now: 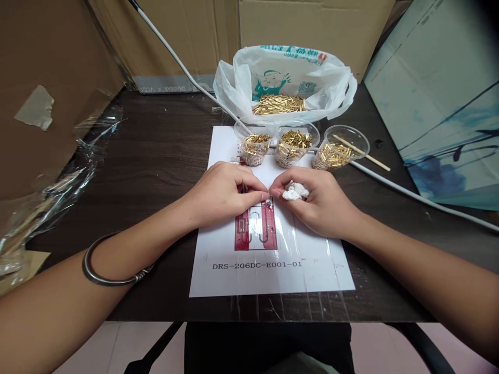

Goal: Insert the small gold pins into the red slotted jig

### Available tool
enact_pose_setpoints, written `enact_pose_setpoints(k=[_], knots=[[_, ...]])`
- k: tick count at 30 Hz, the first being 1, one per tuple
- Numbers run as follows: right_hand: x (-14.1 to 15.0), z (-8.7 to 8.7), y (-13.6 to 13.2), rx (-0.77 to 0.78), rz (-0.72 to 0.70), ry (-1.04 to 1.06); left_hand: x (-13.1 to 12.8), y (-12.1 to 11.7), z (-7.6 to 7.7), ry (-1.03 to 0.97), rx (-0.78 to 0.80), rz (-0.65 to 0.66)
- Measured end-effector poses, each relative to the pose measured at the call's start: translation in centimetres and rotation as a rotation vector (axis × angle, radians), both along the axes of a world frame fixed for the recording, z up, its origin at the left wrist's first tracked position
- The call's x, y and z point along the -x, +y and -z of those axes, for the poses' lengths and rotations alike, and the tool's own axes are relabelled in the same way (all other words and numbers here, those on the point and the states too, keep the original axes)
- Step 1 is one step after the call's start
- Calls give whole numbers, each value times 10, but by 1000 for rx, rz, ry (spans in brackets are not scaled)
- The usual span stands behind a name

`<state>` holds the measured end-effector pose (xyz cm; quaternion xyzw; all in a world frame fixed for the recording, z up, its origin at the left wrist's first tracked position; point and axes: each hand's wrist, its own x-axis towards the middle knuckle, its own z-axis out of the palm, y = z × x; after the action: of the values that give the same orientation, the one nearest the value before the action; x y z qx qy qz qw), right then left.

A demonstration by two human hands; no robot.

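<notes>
Both of my hands rest on a white printed sheet [268, 270] taped to the dark table [156, 150]. My left hand [224, 192] is closed, its fingertips pinching something small I cannot make out over a red plate [257, 231]. My right hand [315, 200] is closed too, fingertips meeting the left ones, with a crumpled white wad [295, 191] tucked in its palm. Three clear plastic cups of small brass pins stand just beyond the hands: left cup [254, 146], middle cup [296, 143], right cup [341, 150].
A white plastic bag [284, 78] holding more brass pins sits behind the cups. A wooden stick [364, 154] leans on the right cup. A white cable [409, 193] crosses the table. Cardboard boxes [47, 93] stand left and behind, with crinkled clear film [50, 192] at left.
</notes>
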<state>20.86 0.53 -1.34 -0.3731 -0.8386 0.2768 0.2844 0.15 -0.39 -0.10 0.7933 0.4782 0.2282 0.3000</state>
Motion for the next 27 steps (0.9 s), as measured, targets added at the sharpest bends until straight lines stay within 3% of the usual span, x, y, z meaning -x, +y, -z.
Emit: enact_pose_setpoints(k=[27], knots=[[0, -1, -1, 10, 13, -10, 2, 1, 3, 4, -52, 48]])
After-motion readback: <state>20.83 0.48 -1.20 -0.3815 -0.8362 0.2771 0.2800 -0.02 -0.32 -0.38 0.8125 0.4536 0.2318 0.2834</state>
